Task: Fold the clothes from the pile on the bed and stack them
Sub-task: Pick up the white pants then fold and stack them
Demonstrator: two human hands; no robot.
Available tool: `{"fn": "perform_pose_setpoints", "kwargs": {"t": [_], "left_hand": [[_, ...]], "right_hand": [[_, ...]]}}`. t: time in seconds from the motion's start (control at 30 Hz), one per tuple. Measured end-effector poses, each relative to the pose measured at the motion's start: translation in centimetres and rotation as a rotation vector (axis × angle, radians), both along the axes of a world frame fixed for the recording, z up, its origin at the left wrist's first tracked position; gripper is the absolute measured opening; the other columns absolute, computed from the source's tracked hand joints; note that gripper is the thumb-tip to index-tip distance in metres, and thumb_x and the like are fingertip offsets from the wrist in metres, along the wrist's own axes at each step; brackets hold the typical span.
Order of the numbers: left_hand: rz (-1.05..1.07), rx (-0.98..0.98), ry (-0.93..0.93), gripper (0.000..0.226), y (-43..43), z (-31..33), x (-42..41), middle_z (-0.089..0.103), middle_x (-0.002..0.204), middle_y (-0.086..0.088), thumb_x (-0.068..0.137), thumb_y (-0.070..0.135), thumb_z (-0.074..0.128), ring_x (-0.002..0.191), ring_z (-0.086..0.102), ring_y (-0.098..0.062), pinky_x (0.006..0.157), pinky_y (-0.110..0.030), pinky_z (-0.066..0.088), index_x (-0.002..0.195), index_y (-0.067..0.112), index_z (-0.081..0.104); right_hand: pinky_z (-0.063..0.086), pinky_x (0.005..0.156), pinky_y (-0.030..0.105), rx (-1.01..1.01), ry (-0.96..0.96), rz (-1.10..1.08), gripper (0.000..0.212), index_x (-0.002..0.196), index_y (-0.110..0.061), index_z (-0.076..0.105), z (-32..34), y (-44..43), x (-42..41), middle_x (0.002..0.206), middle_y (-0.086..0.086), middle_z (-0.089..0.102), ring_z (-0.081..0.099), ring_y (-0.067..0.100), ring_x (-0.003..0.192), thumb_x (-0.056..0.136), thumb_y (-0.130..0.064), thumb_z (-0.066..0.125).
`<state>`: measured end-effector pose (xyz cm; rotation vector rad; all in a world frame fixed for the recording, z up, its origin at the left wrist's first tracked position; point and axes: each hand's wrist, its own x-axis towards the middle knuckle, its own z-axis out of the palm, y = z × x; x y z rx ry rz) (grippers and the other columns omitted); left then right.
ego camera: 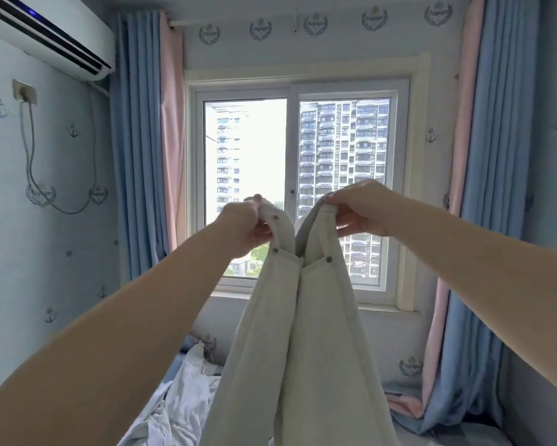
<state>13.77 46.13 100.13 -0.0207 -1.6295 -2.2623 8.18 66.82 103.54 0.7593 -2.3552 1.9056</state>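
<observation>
A pair of pale cream trousers (306, 342) hangs in the air in front of the window, held up by its waistband with the legs falling straight down past the bottom edge. My left hand (241, 228) grips the left end of the waistband. My right hand (362, 209) pinches the right end at about the same height. Small dark rivets show near the pockets. Below and to the left, a rumpled white garment (180, 403) from the pile lies on the bed.
A window (298, 188) with blue and pink curtains (142, 140) stands straight ahead. An air conditioner (45, 33) is mounted high on the left wall. A curtain hem (409, 410) pools on the bed at the right.
</observation>
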Motion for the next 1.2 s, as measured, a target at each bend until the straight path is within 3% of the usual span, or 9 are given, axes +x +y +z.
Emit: {"fn": "perform_pose_setpoints", "kwargs": {"t": [0.27, 0.4, 0.63, 0.7, 0.77, 0.87, 0.97, 1.03, 1.2], "left_hand": [[-0.041, -0.301, 0.083, 0.020, 3.0, -1.5, 0.6, 0.069, 0.096, -0.004, 0.093, 0.018, 0.065, 0.087, 0.065, -0.020, 0.077, -0.034, 0.051, 0.111, 0.010, 0.067], [-0.082, -0.539, 0.161, 0.058, 3.8, -3.0, -0.1, 0.073, 0.116, -0.005, 0.071, 0.019, 0.083, 0.108, 0.070, -0.020, 0.091, -0.037, 0.057, 0.125, 0.014, 0.063], [0.025, -0.309, 0.109, 0.032, 2.8, -6.5, -0.9, 0.070, 0.107, -0.020, 0.085, -0.006, 0.069, 0.084, 0.069, -0.030, 0.077, -0.046, 0.060, 0.115, 0.005, 0.063], [0.007, -0.260, 0.108, 0.033, 1.8, -6.6, -0.8, 0.071, 0.106, -0.018, 0.086, -0.005, 0.069, 0.085, 0.070, -0.030, 0.080, -0.049, 0.060, 0.117, 0.006, 0.063], [-0.015, -0.196, 0.133, 0.033, 0.6, -5.9, -0.6, 0.072, 0.101, -0.014, 0.087, -0.004, 0.070, 0.082, 0.071, -0.028, 0.077, -0.045, 0.060, 0.117, 0.007, 0.064], [-0.034, -0.144, 0.173, 0.031, -1.3, -4.2, 0.0, 0.074, 0.097, -0.010, 0.088, 0.000, 0.071, 0.080, 0.072, -0.026, 0.075, -0.042, 0.061, 0.116, 0.009, 0.065], [-0.032, -0.123, 0.190, 0.033, -3.7, -2.6, 0.3, 0.074, 0.100, -0.012, 0.088, 0.002, 0.073, 0.082, 0.072, -0.027, 0.078, -0.044, 0.060, 0.119, 0.008, 0.064], [-0.045, -0.138, 0.190, 0.035, -5.4, -1.8, 0.4, 0.074, 0.105, -0.014, 0.088, 0.003, 0.073, 0.084, 0.073, -0.027, 0.077, -0.043, 0.061, 0.122, 0.007, 0.064], [-0.035, -0.251, 0.146, 0.041, -11.0, -0.6, 0.8, 0.073, 0.114, -0.016, 0.084, 0.008, 0.078, 0.097, 0.073, -0.032, 0.084, -0.047, 0.061, 0.123, 0.009, 0.065]], "right_hand": [[0.063, 0.066, 0.041, -0.017, 0.162, -0.005, 0.012, 0.093, 0.004, 0.073, -0.2, -1.2, 1.7, 0.089, 0.024, 0.075, 0.075, 0.034, 0.075, 0.086, -0.006, 0.075], [0.063, 0.065, 0.038, 0.049, 0.225, 0.007, 0.012, 0.091, 0.007, 0.073, -0.4, -2.1, 2.7, 0.081, 0.022, 0.075, 0.075, 0.030, 0.070, 0.086, -0.005, 0.073], [0.052, 0.074, 0.027, 0.164, 0.498, -0.189, 0.016, 0.106, -0.012, 0.074, -1.4, -1.4, 0.7, 0.105, 0.007, 0.074, 0.064, 0.010, 0.078, 0.094, -0.021, 0.067], [0.049, 0.092, 0.033, 0.133, 0.534, -0.327, 0.033, 0.123, -0.020, 0.063, -3.7, -0.2, -1.5, 0.128, 0.002, 0.063, 0.060, 0.011, 0.104, 0.094, -0.036, 0.068], [0.040, 0.109, 0.042, 0.042, 0.342, -0.362, 0.074, 0.143, -0.024, 0.045, -7.0, 0.6, -3.0, 0.149, 0.003, 0.044, 0.047, 0.020, 0.131, 0.083, -0.061, 0.069], [0.036, 0.110, 0.048, -0.084, -0.131, -0.212, 0.117, 0.155, -0.032, 0.027, -11.5, 0.7, -4.1, 0.157, 0.001, 0.037, 0.042, 0.025, 0.139, 0.060, -0.090, 0.065], [0.040, 0.107, 0.061, -0.279, -0.536, 0.240, 0.091, 0.146, -0.030, 0.047, -13.9, -0.5, -2.9, 0.141, 0.009, 0.059, 0.057, 0.035, 0.129, 0.074, -0.085, 0.053], [0.043, 0.105, 0.055, -0.322, -0.552, 0.393, 0.082, 0.138, -0.019, 0.061, -13.9, -2.2, -1.7, 0.137, 0.012, 0.063, 0.060, 0.036, 0.126, 0.084, -0.078, 0.043], [0.060, 0.082, 0.041, -0.253, -0.410, 0.087, 0.052, 0.125, -0.010, 0.069, -10.1, -6.8, -1.6, 0.112, 0.012, 0.075, 0.074, 0.026, 0.093, 0.083, -0.040, 0.075]]}}
